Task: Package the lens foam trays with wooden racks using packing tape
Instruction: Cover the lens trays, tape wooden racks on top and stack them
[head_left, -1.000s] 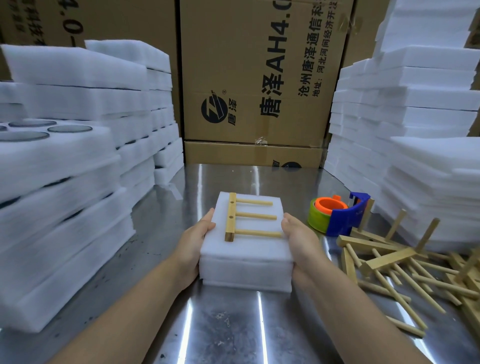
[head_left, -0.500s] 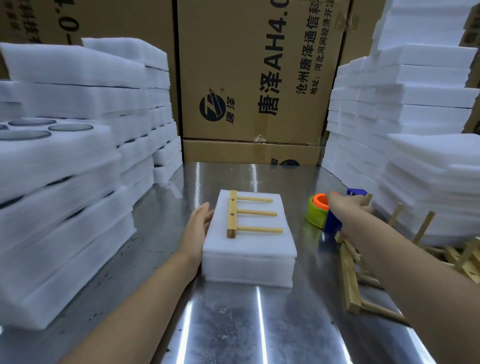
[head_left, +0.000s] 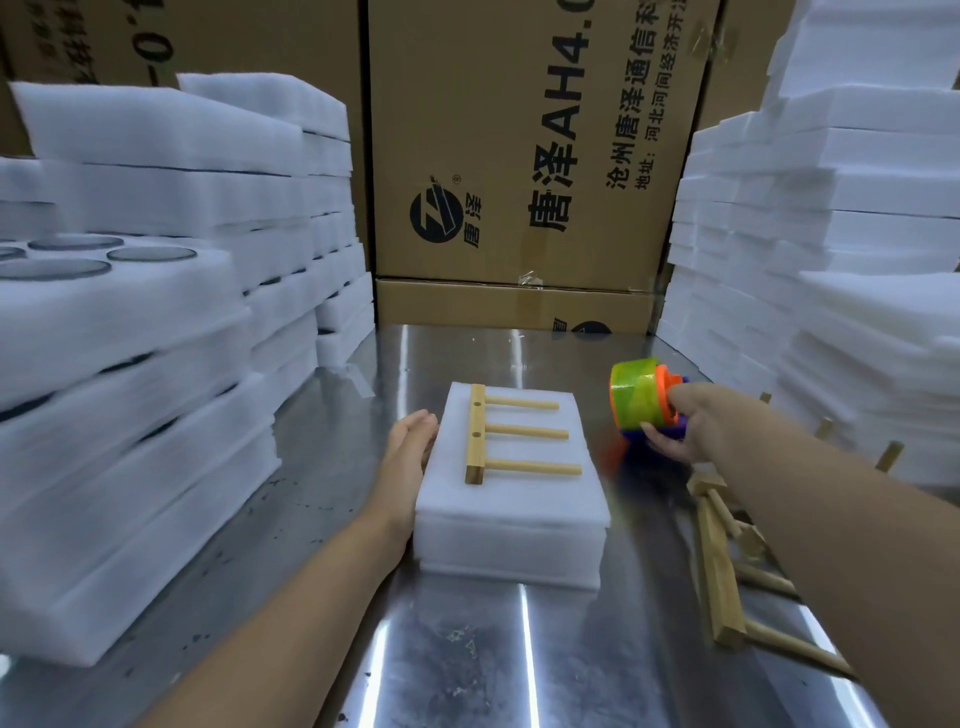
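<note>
A short stack of white foam trays (head_left: 511, 525) lies in the middle of the steel table (head_left: 467, 660). On top of it rests a wooden rack (head_left: 511, 434) with three dowels pointing right. My left hand (head_left: 410, 452) lies flat against the stack's left side, fingers straight. To the right, my right hand (head_left: 696, 426) grips a tape dispenser (head_left: 641, 402) with a blue body, an orange hub and a green-yellow roll, lifted off the table beside the stack.
Tall piles of foam trays (head_left: 130, 332) line the left side, some with round lenses (head_left: 150, 253) showing. More foam piles (head_left: 831, 234) stand on the right. Loose wooden racks (head_left: 722, 566) lie at the right front. Cardboard boxes (head_left: 519, 156) close off the back.
My right hand left the foam stack, reached to the tape dispenser and picked it up off the table. My left hand stayed against the stack's left side.
</note>
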